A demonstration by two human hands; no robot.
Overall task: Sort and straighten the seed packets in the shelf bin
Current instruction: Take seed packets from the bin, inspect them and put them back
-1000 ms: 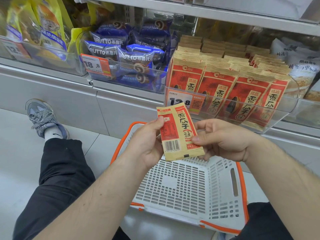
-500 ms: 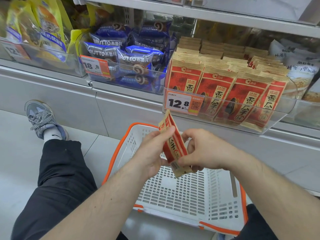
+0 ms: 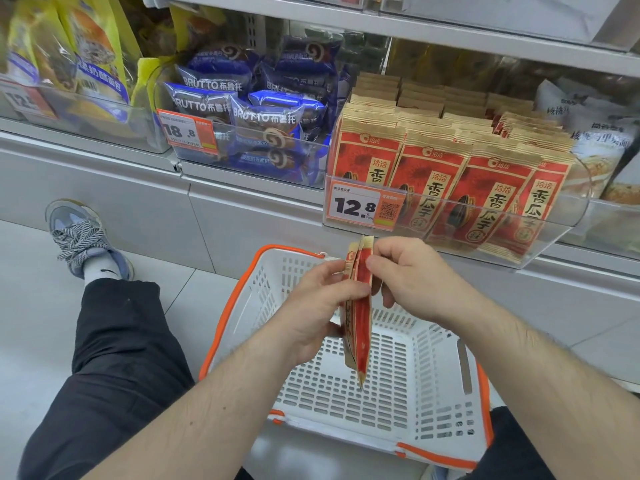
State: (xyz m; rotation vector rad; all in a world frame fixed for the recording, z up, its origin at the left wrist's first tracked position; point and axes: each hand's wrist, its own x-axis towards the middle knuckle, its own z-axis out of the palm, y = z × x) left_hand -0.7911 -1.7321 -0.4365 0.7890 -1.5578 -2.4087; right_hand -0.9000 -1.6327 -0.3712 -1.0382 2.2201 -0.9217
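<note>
Two seed packets (image 3: 360,306), seemingly, held edge-on at frame centre over the white basket (image 3: 446,386). Left hand (image 3: 320,311) gripping the stack's near side, right hand (image 3: 403,271) pinching the top edge. Long axis near vertical, top pointing toward the shelf bin (image 3: 540,237). Step: squaring the packets. Next, likely: turn face-forward, slot upright into a front row.
</note>
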